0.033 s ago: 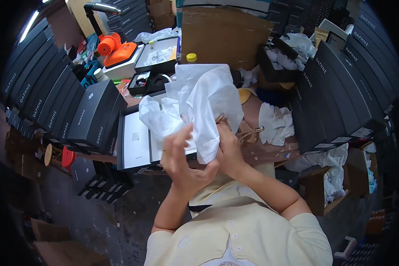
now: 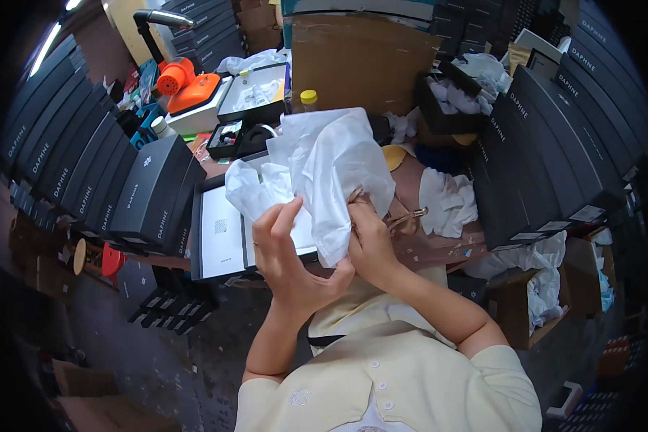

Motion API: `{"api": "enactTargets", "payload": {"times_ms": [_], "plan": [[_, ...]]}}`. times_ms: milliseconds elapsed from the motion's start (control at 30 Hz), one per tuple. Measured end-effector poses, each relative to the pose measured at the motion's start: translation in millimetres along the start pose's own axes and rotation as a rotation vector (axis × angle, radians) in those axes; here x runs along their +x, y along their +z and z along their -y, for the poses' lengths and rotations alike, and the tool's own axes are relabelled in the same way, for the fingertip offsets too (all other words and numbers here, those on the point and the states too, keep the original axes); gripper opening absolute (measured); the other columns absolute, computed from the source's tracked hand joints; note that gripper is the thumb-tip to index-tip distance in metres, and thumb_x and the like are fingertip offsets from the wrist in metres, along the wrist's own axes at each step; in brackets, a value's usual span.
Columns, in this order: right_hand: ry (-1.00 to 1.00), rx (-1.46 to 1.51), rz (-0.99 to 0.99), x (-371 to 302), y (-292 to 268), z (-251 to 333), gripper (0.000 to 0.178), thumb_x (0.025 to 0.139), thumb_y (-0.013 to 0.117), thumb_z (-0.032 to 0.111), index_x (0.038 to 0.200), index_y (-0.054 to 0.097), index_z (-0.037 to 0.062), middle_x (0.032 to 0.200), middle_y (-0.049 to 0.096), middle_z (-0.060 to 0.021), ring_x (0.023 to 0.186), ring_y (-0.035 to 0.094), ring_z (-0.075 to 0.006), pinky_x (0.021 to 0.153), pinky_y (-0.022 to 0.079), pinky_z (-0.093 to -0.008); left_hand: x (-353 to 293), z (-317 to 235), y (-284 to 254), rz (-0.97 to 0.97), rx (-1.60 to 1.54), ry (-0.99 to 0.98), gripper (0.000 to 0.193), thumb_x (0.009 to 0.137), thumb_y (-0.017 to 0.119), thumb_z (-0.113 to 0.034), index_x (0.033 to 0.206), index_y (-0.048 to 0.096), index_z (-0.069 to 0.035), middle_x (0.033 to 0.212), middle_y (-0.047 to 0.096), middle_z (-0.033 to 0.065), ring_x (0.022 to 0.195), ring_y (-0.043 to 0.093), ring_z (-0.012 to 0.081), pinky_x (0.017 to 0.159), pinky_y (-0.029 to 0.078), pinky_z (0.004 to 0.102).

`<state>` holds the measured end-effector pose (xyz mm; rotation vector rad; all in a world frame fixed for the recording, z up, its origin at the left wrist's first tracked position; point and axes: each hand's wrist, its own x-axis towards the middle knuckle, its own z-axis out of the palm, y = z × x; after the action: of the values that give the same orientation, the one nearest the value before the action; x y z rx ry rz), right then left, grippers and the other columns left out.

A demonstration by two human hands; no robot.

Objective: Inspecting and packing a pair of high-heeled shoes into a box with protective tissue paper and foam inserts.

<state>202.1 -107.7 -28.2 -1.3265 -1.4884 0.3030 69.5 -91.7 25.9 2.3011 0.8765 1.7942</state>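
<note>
A bundle of white tissue paper (image 2: 338, 165) hangs over the table in front of me. My right hand (image 2: 371, 237) is closed on its right side. A small brown piece (image 2: 357, 194) shows above that hand's fingers, but what the paper covers is hidden. My left hand (image 2: 291, 255) is open at the bundle's lower left, fingers raised and apart, with the thumb close to the paper's lower end. Behind the left fingers lies an open dark box (image 2: 219, 225) with a white inner lid and more white tissue (image 2: 263, 189). A brown strap with a metal buckle (image 2: 409, 216) lies right of my right hand.
Dark shoe boxes (image 2: 155, 191) stand in rows at the left, and more dark boxes (image 2: 554, 173) at the right. A large cardboard carton (image 2: 363, 65) stands behind the table, near an orange device (image 2: 194, 88). Crumpled paper (image 2: 448, 203) lies at the right of the table.
My left hand has dropped slightly and turned, its fingers a little left of where they were. The tissue bundle has shifted slightly down. My right hand keeps its hold.
</note>
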Motion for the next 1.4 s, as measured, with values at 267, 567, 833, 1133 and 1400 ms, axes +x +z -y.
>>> {"api": "enactTargets", "payload": {"times_ms": [267, 567, 833, 1133, 1400], "plan": [[-0.147, -0.203, 0.085, -3, -7, -20, 0.023, 0.079, 0.056, -0.001, 0.102, 0.055, -0.0019, 0.108, 0.052, -0.0198, 0.108, 0.046, -0.0447, 0.090, 0.040, -0.0466, 40, 52, 49, 0.687, 0.478, 0.206, 0.043, 0.062, 0.062, -0.003, 0.105, 0.062, -0.009, 0.100, 0.058, 0.0133, 0.088, 0.058, 0.0302, 0.074, 0.044, 0.0387], [-0.331, -0.289, 0.152, 9, -28, -64, 0.032, 0.077, 0.054, 0.001, 0.109, 0.056, -0.0017, 0.107, 0.054, -0.0176, 0.110, 0.047, -0.0362, 0.090, 0.042, -0.0414, 56, 26, 78, 0.548, 0.179, 0.138, 0.041, 0.062, 0.063, -0.004, 0.102, 0.064, -0.012, 0.057, 0.057, 0.0158, 0.054, 0.058, 0.0329, 0.049, 0.042, 0.0415], [-0.117, 0.454, -0.116, -5, 7, -53, 0.047, 0.081, 0.054, 0.014, 0.123, 0.043, -0.0028, 0.119, 0.050, -0.0146, 0.117, 0.044, -0.0249, 0.096, 0.037, -0.0366, 32, -19, 114, 0.392, -0.089, -0.069, 0.041, 0.091, 0.055, -0.019, 0.057, 0.052, 0.003, 0.042, 0.032, 0.0126, 0.039, 0.022, 0.0165, 0.038, 0.022, 0.0341], [-0.073, 0.538, -0.053, -5, -24, -36, 0.045, 0.079, 0.055, 0.012, 0.121, 0.045, -0.0032, 0.119, 0.051, -0.0151, 0.117, 0.045, -0.0262, 0.097, 0.037, -0.0371, -35, -30, 99, 0.394, -0.170, 0.293, 0.032, 0.084, 0.060, -0.012, 0.056, 0.049, 0.000, 0.045, 0.044, 0.0121, 0.039, 0.044, 0.0283, 0.041, 0.032, 0.0371], [-0.074, 0.444, 0.129, 14, 6, -20, 0.044, 0.078, 0.056, 0.010, 0.119, 0.047, -0.0036, 0.118, 0.051, -0.0154, 0.116, 0.046, -0.0273, 0.097, 0.037, -0.0376, -21, 85, 37, -0.257, -0.985, -1.200, 0.052, 0.093, 0.038, -0.038, 0.135, 0.036, -0.009, 0.136, 0.040, 0.0144, 0.127, 0.034, 0.0313, 0.103, 0.028, 0.0489]]}}
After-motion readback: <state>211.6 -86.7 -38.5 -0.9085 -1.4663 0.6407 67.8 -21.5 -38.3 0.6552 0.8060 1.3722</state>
